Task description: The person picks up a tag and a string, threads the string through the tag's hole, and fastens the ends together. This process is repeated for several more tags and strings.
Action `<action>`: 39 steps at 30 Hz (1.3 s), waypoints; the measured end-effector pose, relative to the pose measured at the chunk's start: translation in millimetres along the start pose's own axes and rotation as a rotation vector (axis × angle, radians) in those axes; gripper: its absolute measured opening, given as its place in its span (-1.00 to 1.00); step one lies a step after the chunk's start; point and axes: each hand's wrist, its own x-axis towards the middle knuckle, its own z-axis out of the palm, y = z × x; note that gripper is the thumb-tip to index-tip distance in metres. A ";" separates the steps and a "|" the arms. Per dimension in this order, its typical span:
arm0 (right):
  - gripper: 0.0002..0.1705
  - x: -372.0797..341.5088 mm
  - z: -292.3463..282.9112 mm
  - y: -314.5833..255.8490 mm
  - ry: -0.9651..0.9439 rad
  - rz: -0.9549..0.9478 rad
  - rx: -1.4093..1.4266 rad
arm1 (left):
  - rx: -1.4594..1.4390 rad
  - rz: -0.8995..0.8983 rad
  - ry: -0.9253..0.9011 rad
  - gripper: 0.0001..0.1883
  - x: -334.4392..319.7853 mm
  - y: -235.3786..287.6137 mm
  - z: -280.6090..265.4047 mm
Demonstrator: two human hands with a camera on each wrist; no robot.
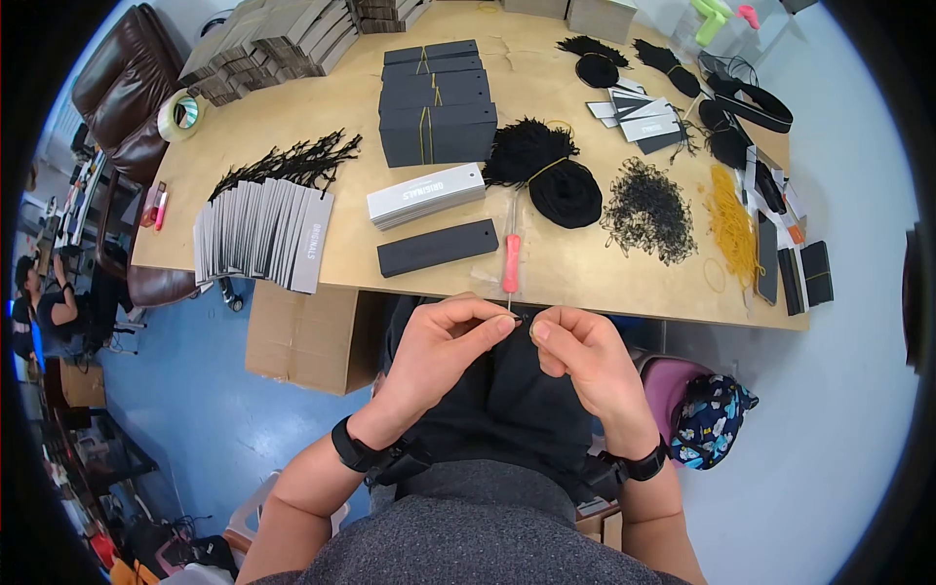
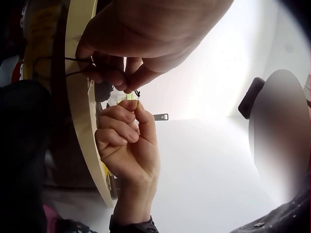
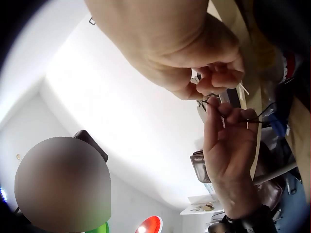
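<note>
My left hand [image 1: 434,351] pinches a thin black cord between thumb and fingers; in the left wrist view the cord [image 2: 73,59] trails in a loop from under the fingers. Facing it, the right hand [image 1: 590,363] has thumb and index fingertip together on a tiny thin piece, with the other fingers curled. That small dark piece [image 2: 138,94] bridges the two sets of fingertips, its shape too small to tell. On the table's edge just beyond the hands lies a red-handled tool [image 1: 512,263], its thin shaft toward the left fingertips.
Along the table [image 1: 341,234] lie fanned tags [image 1: 263,234], black cords [image 1: 292,164], banded dark card stacks [image 1: 437,132], a white tag stack [image 1: 426,198], a dark card stack [image 1: 438,249], a cord bundle [image 1: 565,192], black pins [image 1: 648,213] and yellow rubber bands [image 1: 731,224].
</note>
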 end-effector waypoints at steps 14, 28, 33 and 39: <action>-0.79 3.4 0.2 3.8 -0.007 0.020 0.027 | -0.025 0.012 0.000 -0.88 0.0 -2.3 2.1; -0.76 7.7 2.6 -11.7 0.192 -0.957 -1.199 | -0.084 -0.061 -0.010 -0.85 -0.9 -3.8 -0.9; -0.75 11.8 5.6 -19.8 0.189 -1.034 -1.233 | -0.150 -0.083 -0.038 -0.83 -5.6 -6.5 -9.0; -0.77 21.2 5.9 -3.9 0.281 -1.001 -1.253 | -0.513 -0.245 -0.032 -0.85 -15.7 -8.9 -16.3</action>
